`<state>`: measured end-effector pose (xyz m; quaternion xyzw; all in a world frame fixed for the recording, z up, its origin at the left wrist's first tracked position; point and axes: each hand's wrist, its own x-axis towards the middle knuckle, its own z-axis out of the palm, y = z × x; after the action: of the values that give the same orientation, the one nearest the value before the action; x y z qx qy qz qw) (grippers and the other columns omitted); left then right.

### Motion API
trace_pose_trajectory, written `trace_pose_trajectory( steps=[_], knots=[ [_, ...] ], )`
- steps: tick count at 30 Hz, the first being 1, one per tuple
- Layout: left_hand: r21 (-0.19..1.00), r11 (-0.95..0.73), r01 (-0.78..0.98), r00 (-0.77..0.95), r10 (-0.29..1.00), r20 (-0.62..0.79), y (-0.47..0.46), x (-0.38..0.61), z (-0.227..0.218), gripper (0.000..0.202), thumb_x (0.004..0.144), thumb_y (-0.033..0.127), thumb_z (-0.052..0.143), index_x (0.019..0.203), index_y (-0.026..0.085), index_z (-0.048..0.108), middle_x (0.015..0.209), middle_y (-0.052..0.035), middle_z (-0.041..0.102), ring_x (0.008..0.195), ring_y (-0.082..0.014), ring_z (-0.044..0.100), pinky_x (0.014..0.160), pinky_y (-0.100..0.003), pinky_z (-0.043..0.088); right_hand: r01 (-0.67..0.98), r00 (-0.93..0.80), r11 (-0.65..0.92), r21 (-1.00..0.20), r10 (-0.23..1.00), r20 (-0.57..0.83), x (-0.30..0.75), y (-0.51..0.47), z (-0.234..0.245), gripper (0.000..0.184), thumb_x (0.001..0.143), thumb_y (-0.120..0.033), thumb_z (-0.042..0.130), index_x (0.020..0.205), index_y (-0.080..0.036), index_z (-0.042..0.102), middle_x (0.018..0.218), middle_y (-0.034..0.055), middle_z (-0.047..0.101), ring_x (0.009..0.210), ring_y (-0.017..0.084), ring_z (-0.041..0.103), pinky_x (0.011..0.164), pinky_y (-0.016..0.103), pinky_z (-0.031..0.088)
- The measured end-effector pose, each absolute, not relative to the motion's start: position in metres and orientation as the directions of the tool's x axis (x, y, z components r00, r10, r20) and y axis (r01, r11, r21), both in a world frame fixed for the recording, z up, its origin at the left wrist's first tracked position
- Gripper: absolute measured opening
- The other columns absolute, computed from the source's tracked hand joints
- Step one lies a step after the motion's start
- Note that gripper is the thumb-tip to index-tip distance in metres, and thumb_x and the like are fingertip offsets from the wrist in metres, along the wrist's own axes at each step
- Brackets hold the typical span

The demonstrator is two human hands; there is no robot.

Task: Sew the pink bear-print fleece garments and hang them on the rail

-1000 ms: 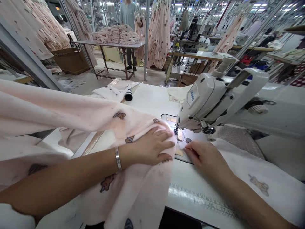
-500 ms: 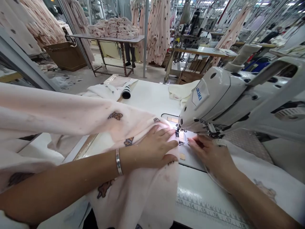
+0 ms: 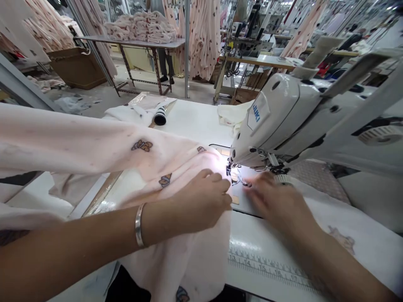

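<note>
Sitting at a white JUKI sewing machine (image 3: 270, 117) here, pov from the head cam, and honestly the whole view is pink. A pale pink fleece garment (image 3: 94, 138) with little printed motifs runs in from the left of the frame, its long axis lying crosswise over the white counter (image 3: 192, 121) and ending right at the presser foot (image 3: 231, 170).

The left hand (image 3: 198, 201), with a silver bangle (image 3: 137, 224) on the wrist, is the nearer one: it's on top of the fabric, fingers curled and pressed together just beside the foot. Can't tell if they're really pinching anything. The right hand (image 3: 270, 197) sits on the other side of the foot, off the pink fleece, and it's too blurry to say whether those fingers are spread or pinching.

A ruler scale (image 3: 267, 264) on the counter edge shows about 13 to 17, and a white piece with a faint print (image 3: 341, 239) lies under the right forearm. Way back, a metal table (image 3: 151, 43) carries 1 big stack of pink garments (image 3: 140, 29), and there's a brown bin (image 3: 75, 69) to its left, though I can't see what's inside it.
</note>
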<state>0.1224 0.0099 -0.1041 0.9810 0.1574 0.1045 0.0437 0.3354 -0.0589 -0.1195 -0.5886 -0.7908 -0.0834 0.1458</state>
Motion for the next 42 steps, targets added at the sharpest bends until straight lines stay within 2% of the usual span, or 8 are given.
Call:
trace_pose_trajectory(
  steps=[3,6,11,16,25,34,39,42],
  knots=[
    [0.144,-0.958,0.247,0.941,0.273,0.202,0.001,0.118,-0.107,0.013,0.087,0.023,0.052,0.086,0.015,0.062,0.085,-0.0064,0.059,0.083,-0.0221,0.052,0.083,-0.04,0.041,0.81,-0.515,0.58,-0.086,0.774,0.368,0.313,-0.086,-0.116,0.03,0.092,-0.037,0.048,0.104,-0.016,0.064,0.097,0.0088,0.066,0.093,0.021,0.059,0.08,0.035,0.048],
    [0.228,-0.958,0.177,0.938,0.234,0.255,0.006,0.113,-0.112,0.018,0.088,0.024,0.051,0.098,0.012,0.06,0.099,-0.009,0.061,0.094,-0.0219,0.053,0.091,-0.039,0.04,0.714,-0.591,0.685,-0.148,0.702,0.398,0.302,-0.104,-0.117,0.026,0.088,-0.031,0.057,0.106,-0.013,0.062,0.103,0.0097,0.065,0.104,0.022,0.056,0.089,0.036,0.047],
    [0.274,-0.952,0.139,0.918,0.227,0.324,0.023,0.113,-0.119,0.021,0.088,0.008,0.042,0.096,0.013,0.061,0.104,-0.0093,0.064,0.098,-0.0194,0.054,0.092,-0.036,0.042,0.69,-0.6,0.707,-0.156,0.679,0.422,0.297,-0.104,-0.114,0.015,0.09,-0.026,0.054,0.083,-0.017,0.064,0.099,0.0039,0.068,0.103,0.018,0.06,0.092,0.036,0.048],
    [0.291,-0.944,0.154,0.898,0.257,0.358,0.024,0.118,-0.119,0.019,0.093,0.021,0.045,0.097,0.012,0.061,0.106,-0.01,0.063,0.102,-0.0205,0.054,0.092,-0.037,0.043,0.693,-0.613,0.709,-0.133,0.676,0.409,0.29,-0.102,-0.109,0.021,0.092,-0.027,0.049,0.097,-0.015,0.065,0.094,0.006,0.07,0.096,0.018,0.062,0.086,0.035,0.052],
    [0.259,-0.95,0.174,0.896,0.262,0.358,0.06,0.126,-0.121,0.027,0.095,0.03,0.042,0.094,0.015,0.064,0.104,-0.007,0.063,0.098,-0.0185,0.055,0.092,-0.036,0.042,0.694,-0.611,0.701,-0.162,0.693,0.383,0.3,-0.076,-0.119,0.016,0.088,-0.019,0.055,0.101,-0.012,0.062,0.1,0.0086,0.065,0.104,0.022,0.057,0.088,0.039,0.048],
    [0.296,-0.902,0.313,0.884,0.391,0.257,0.077,0.139,-0.11,0.019,0.091,0.017,0.043,0.085,0.016,0.061,0.09,-0.0033,0.063,0.088,-0.0165,0.056,0.084,-0.032,0.041,0.726,-0.551,0.662,-0.185,0.721,0.42,0.303,-0.062,-0.117,0.019,0.088,-0.02,0.056,0.105,-0.014,0.06,0.107,0.0091,0.064,0.106,0.02,0.056,0.091,0.039,0.045],
    [0.22,-0.843,0.491,0.815,0.533,0.225,0.076,0.139,-0.113,0.027,0.091,0.018,0.043,0.117,0.014,0.048,0.122,-0.0108,0.055,0.113,-0.0249,0.049,0.097,-0.045,0.033,0.714,-0.621,0.692,-0.11,0.698,0.357,0.302,-0.068,-0.116,0.027,0.09,-0.027,0.054,0.114,-0.014,0.058,0.123,0.0099,0.06,0.117,0.023,0.052,0.096,0.041,0.041],
    [0.238,-0.85,0.469,0.826,0.518,0.221,0.092,0.147,-0.12,0.038,0.094,0.027,0.039,0.128,0.013,0.038,0.134,-0.0139,0.046,0.125,-0.0262,0.04,0.102,-0.046,0.029,0.755,-0.6,0.655,-0.032,0.709,0.371,0.318,-0.063,-0.118,0.021,0.092,-0.025,0.052,0.11,-0.018,0.061,0.12,0.005,0.062,0.116,0.022,0.053,0.094,0.039,0.042]
  ],
)
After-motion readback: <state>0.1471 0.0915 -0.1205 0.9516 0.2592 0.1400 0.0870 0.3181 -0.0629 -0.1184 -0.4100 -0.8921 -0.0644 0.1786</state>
